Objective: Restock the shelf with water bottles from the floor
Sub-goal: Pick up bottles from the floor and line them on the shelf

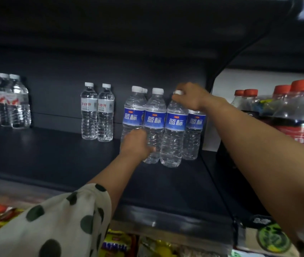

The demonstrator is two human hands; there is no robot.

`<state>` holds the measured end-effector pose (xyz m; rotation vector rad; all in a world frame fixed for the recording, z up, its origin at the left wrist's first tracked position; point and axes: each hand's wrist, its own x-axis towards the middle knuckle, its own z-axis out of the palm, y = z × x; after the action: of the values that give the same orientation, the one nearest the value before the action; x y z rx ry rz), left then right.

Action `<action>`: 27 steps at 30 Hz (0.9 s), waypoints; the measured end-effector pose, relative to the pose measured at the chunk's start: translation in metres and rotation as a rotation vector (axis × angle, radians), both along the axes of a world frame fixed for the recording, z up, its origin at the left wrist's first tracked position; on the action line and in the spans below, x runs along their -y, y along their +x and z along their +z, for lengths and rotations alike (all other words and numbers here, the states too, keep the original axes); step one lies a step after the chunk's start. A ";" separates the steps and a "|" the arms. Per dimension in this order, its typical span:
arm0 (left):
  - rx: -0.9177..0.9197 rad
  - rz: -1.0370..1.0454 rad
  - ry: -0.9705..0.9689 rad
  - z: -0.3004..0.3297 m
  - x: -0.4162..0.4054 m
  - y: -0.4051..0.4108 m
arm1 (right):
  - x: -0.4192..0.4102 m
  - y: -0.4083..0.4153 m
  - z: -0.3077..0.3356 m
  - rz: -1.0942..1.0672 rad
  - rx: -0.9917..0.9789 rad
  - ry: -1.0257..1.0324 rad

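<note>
The person is setting blue-label water bottles into a cluster at the right end of the dark shelf [64, 156]. To do this step well, the bottle in each hand should be lowered upright until its base sits flat, nudged snug against its neighbours with the label facing out, and released only once steady.

The right hand [189, 98] reaches in from above, its fingers curled over the white cap of the front blue-label bottle [174, 130], which stands on the shelf. The left hand [135, 143], arm extended from a polka-dot sleeve [58, 223], wraps low around the second blue-label bottle [155, 115]; its fingertips are hidden behind it. 2 white-label bottles [97, 112] stand just left of the cluster.
</note>
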<state>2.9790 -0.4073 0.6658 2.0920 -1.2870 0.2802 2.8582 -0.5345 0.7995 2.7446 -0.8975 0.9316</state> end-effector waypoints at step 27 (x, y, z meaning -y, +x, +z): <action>0.066 -0.610 -0.051 -0.026 -0.162 -0.006 | -0.260 -0.048 -0.132 -0.460 -0.111 -0.079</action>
<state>2.9726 -0.2456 0.6401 1.5608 -1.8562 0.1080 2.8104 -0.2742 0.6679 2.3388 -1.3551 0.7021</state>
